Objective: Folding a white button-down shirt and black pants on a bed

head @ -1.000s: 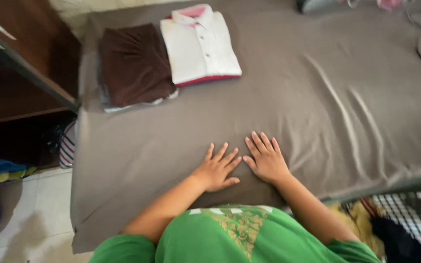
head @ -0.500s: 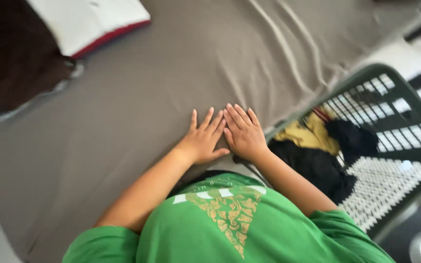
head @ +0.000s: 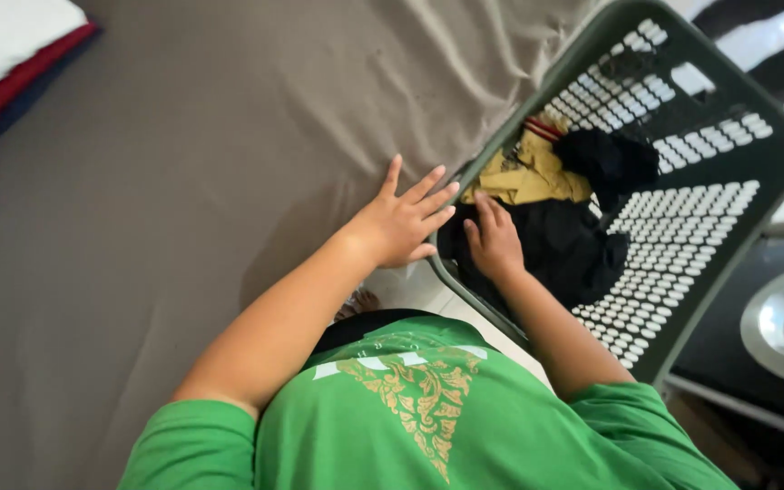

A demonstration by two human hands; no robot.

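Right hand in the laundry basket, left one parked on the bed

The black garment (head: pixel 566 249) is lying in the green basket (head: pixel 737 209) next to a yellow cloth (head: pixel 528 174), just off the bed's edge. The right hand (head: pixel 495 243) is resting on it, fingers (head: pixel 485 210) loosely spread, not gripping anything. The left hand (head: pixel 401 225) is lying flat and open on the grey bedsheet (head: pixel 183 200), touching the basket rim. Folded clothes (head: pixel 6 63) are sitting at the far corner.

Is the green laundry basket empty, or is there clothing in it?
Not empty: the laundry basket holds a yellow garment and dark clothes. The right hand reaches inside onto them.
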